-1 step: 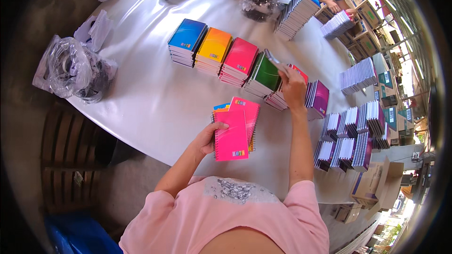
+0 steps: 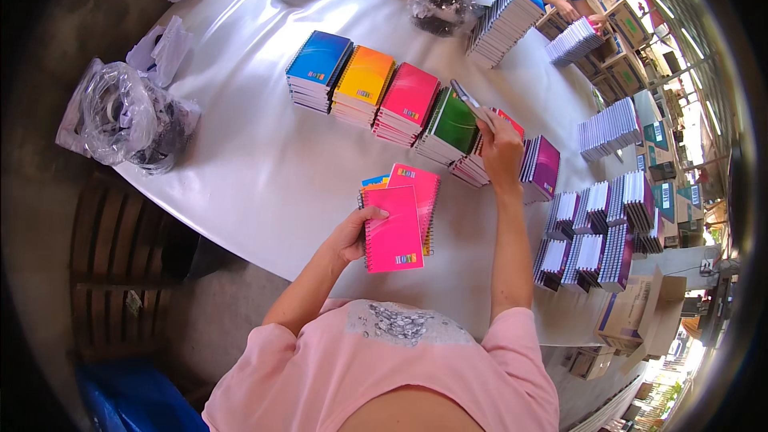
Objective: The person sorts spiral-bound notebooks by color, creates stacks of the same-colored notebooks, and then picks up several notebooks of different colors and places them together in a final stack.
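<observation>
Head view: our left hand (image 2: 350, 238) clasps a fanned set of spiral notebooks (image 2: 398, 220), pink on top, above the white table (image 2: 264, 168). Our right hand (image 2: 500, 148) pinches a green notebook (image 2: 466, 102) off the green stack (image 2: 450, 124). We judge them light, stiff-covered and slick, best gripped at the wire-bound edge.

No visible change; same moment, both frames.

Bright daylight floods the scene from the upper right, where the background washes out. The glossy white round table (image 2: 264, 168) carries soft glare and faint shadows. Strong fisheye bending curves the edges, and a dark vignette rings the sharp centre.
</observation>
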Tool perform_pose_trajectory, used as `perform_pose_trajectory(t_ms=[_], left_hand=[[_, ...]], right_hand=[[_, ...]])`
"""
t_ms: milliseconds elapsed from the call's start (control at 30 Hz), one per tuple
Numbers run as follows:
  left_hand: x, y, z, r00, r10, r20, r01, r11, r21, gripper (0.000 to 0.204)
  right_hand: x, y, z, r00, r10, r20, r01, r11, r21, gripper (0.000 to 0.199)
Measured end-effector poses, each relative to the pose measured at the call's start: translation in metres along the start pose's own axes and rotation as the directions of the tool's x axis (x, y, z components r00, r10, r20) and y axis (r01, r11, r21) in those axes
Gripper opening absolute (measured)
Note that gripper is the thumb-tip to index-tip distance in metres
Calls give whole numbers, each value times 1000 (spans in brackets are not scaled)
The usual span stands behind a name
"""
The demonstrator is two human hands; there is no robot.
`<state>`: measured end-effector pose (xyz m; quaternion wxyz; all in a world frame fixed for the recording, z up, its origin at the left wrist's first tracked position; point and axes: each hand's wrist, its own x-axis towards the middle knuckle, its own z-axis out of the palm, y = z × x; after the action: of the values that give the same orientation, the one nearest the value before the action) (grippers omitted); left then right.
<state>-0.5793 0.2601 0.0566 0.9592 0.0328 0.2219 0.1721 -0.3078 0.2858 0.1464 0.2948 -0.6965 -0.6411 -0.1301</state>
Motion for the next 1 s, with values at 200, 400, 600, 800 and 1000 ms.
perform_pose_trajectory(t_ms=[200,400,600,800,1000], left_hand=[[-11,19,2,997,77,2,-77,993,85,39],[-22,19,27,991,-88,103,85,996,34,48],[-26,-4,42,930,-244,274,258,966,-17,54],[-42,-13,50,943,-250,219,230,967,112,60],[-31,-12,44,990,-27,141,3,986,165,61]], right_hand=[[-24,-59,-49,920,-301,-252,330,940,82,22],[-18,-52,-45,938,-346,-16,-63,-216,974,24],[12,-55,-36,340,-928,155,-341,32,939,23],[9,-20,-54,559,-540,629,-183,660,728,54],[-55,49,-26,888,209,410,-79,947,-312,59]])
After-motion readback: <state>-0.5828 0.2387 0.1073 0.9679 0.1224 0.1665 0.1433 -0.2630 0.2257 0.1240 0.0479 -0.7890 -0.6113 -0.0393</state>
